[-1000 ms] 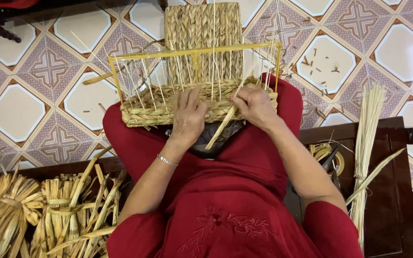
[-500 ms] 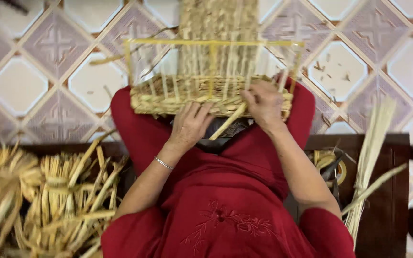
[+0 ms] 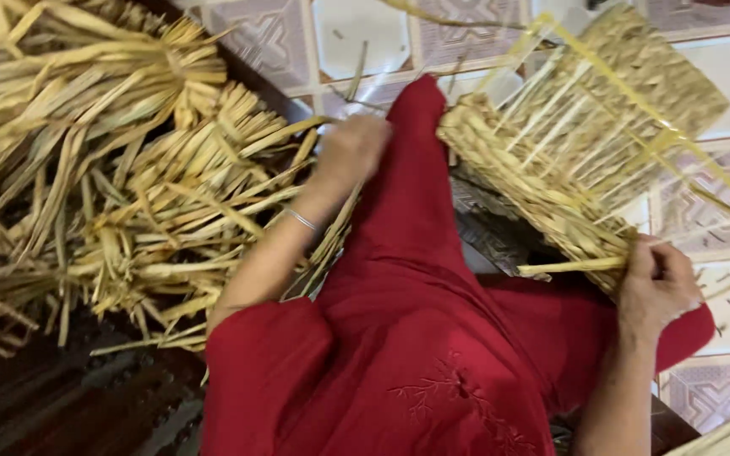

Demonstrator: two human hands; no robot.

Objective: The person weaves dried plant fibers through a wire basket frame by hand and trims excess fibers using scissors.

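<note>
Hands apart: left hand (image 3: 355,150) reaching into straw bundles (image 3: 128,194) at left, fingers curled round a few strands (image 3: 331,241). Right hand (image 3: 661,283) pinching a flat strand (image 3: 572,267) at basket (image 3: 585,160) edge. Basket half-woven, tilted, resting on red-clad knee (image 3: 407,203), yellow frame (image 3: 635,93) w/ upright stakes above woven base. Tiled floor (image 3: 356,34) beyond; dark wood bench (image 3: 61,405) under bundles.

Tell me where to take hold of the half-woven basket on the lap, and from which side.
Take the half-woven basket by its dense woven band at the near edge, probably from the right, close to where the right hand already has its grip. That band is thick and firm; the thin upright stakes and yellow frame above look too flimsy. The left hand is off at the straw bundles.
</note>
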